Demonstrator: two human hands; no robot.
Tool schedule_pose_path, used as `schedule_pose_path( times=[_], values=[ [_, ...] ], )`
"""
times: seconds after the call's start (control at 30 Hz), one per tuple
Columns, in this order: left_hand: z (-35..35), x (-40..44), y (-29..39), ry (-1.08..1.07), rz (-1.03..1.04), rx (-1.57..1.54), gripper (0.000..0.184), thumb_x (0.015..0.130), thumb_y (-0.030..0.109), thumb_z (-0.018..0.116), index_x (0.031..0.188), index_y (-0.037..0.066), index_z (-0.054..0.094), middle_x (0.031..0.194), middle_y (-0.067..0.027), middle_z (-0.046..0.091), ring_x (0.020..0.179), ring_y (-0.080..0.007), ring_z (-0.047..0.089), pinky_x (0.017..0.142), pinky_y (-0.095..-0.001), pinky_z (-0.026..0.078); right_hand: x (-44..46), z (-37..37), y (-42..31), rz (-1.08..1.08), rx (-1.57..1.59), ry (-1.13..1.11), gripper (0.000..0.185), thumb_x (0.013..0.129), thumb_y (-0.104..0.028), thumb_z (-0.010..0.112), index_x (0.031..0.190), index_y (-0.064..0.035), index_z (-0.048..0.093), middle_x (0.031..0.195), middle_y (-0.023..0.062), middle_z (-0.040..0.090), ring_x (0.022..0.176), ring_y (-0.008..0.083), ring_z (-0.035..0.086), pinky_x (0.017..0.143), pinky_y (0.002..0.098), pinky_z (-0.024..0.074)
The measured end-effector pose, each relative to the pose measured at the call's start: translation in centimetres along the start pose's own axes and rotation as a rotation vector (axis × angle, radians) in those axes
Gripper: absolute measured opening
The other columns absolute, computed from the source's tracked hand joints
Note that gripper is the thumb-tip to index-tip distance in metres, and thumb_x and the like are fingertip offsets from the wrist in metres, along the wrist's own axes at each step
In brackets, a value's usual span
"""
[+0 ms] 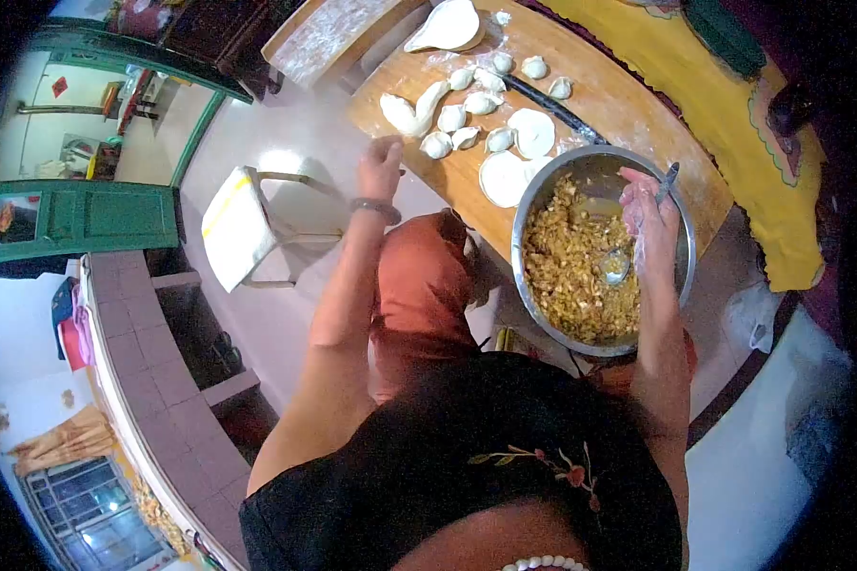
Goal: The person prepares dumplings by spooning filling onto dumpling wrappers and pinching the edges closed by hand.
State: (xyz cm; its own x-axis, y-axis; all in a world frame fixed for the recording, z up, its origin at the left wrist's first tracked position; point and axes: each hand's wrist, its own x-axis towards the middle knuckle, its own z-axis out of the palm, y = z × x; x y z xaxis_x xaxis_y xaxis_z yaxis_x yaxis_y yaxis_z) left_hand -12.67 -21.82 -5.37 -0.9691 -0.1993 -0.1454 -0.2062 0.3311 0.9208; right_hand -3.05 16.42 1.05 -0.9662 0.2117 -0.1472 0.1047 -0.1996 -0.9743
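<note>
My right hand is closed round a metal spoon, with the spoon's bowl down in chopped filling. The filling lies in a large steel bowl at the table's near edge. My left hand, a dark bangle on its wrist, hovers by the left edge of the table with its fingers curled. Whatever those fingers may hold is hidden. Close to it are several shaped dumplings and a white strip of dough. Round dough wrappers lie beside the bowl.
A dark rolling pin runs toward the bowl across the floured wooden table. A larger lump of dough is at the far end. Yellow cloth borders the right side. To the left stands a cloth-draped chair.
</note>
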Motion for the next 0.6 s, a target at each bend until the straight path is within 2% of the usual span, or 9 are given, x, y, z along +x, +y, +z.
schedule_pose_path(
  times=[0.07,0.17,0.2,0.23,0.3,0.37,0.4,0.53,0.6],
  values=[
    [-0.3,-1.6,1.3,0.049,0.014,-0.059,0.023,0.091,0.016,0.051,0.108,0.002,0.058,0.099,-0.0056,0.064,0.083,-0.0125,0.060,0.065,-0.0255,0.050,-0.1,0.2,-0.3,0.026,0.019,0.011,0.034,0.095,-0.024,0.044,0.110,0.0047,0.056,0.071,-0.0014,0.048,0.049,0.0028,0.036,0.045,0.0182,0.0286],
    [0.5,-4.7,5.6,-0.076,0.161,0.055,0.024,0.091,0.018,0.052,0.109,0.002,0.058,0.098,-0.0057,0.064,0.085,-0.0121,0.060,0.067,-0.0248,0.049,-0.1,0.1,-0.2,0.022,0.032,-0.001,0.036,0.095,-0.026,0.044,0.110,0.0046,0.056,0.071,-0.0017,0.049,0.049,0.0031,0.036,0.045,0.0184,0.0286],
    [1.3,-5.3,6.6,-0.122,0.221,0.177,0.025,0.092,0.019,0.051,0.109,0.003,0.058,0.097,-0.0053,0.065,0.086,-0.0110,0.060,0.068,-0.0245,0.049,-0.2,0.1,-0.2,0.021,0.029,-0.005,0.036,0.095,-0.027,0.044,0.110,0.0044,0.056,0.071,-0.0017,0.049,0.049,0.0031,0.036,0.045,0.0185,0.0286],
    [2.7,-5.8,6.8,-0.148,0.269,0.160,0.028,0.091,0.023,0.054,0.108,0.002,0.059,0.097,-0.0078,0.065,0.084,-0.0131,0.061,0.069,-0.0276,0.049,-0.3,0.2,-0.3,0.018,0.028,-0.009,0.036,0.095,-0.027,0.044,0.110,0.0042,0.056,0.071,-0.0016,0.049,0.049,0.0032,0.036,0.045,0.0186,0.0286],
    [5.1,-7.2,7.3,-0.269,0.348,0.351,0.032,0.087,0.024,0.058,0.107,0.000,0.059,0.098,-0.0145,0.064,0.087,-0.0232,0.062,0.074,-0.0338,0.049,-0.4,0.3,-0.4,0.011,0.027,-0.013,0.036,0.095,-0.026,0.044,0.109,0.0038,0.056,0.071,-0.0015,0.049,0.049,0.0034,0.036,0.044,0.0187,0.0286],
    [6.8,-7.9,7.0,-0.210,0.527,0.506,0.030,0.082,0.020,0.060,0.106,0.001,0.060,0.097,-0.0186,0.062,0.088,-0.0306,0.059,0.077,-0.0383,0.047,-0.5,0.0,-0.3,0.007,0.017,0.000,0.035,0.095,-0.026,0.044,0.109,0.0034,0.057,0.070,-0.0011,0.049,0.049,0.0036,0.036,0.044,0.0189,0.0287],
    [7.5,-8.3,6.6,-0.183,0.609,0.582,0.030,0.080,0.017,0.062,0.105,0.001,0.060,0.096,-0.0206,0.061,0.089,-0.0343,0.058,0.078,-0.0406,0.046,-0.6,-0.1,-0.4,0.019,0.034,0.006,0.032,0.094,-0.020,0.041,0.111,0.0029,0.056,0.072,-0.0015,0.051,0.051,0.0030,0.039,0.044,0.0175,0.0278],
    [9.1,-8.5,5.4,-0.179,0.496,0.606,0.033,0.075,0.013,0.063,0.105,0.000,0.059,0.102,-0.0191,0.058,0.095,-0.0369,0.054,0.083,-0.0429,0.044,-0.8,-0.5,-0.3,-0.002,0.001,-0.011,0.031,0.093,-0.018,0.042,0.112,0.0029,0.056,0.072,-0.0012,0.051,0.051,0.0029,0.039,0.044,0.0175,0.0274],
    [9.9,-8.2,5.0,-0.165,0.556,0.600,0.033,0.074,0.012,0.063,0.105,0.000,0.058,0.105,-0.0184,0.058,0.096,-0.0368,0.054,0.083,-0.0429,0.044,-0.7,-0.6,-0.3,-0.007,0.000,-0.012,0.031,0.094,-0.018,0.042,0.112,0.0027,0.056,0.072,-0.0012,0.051,0.051,0.0028,0.038,0.044,0.0176,0.0274]
  ],
)
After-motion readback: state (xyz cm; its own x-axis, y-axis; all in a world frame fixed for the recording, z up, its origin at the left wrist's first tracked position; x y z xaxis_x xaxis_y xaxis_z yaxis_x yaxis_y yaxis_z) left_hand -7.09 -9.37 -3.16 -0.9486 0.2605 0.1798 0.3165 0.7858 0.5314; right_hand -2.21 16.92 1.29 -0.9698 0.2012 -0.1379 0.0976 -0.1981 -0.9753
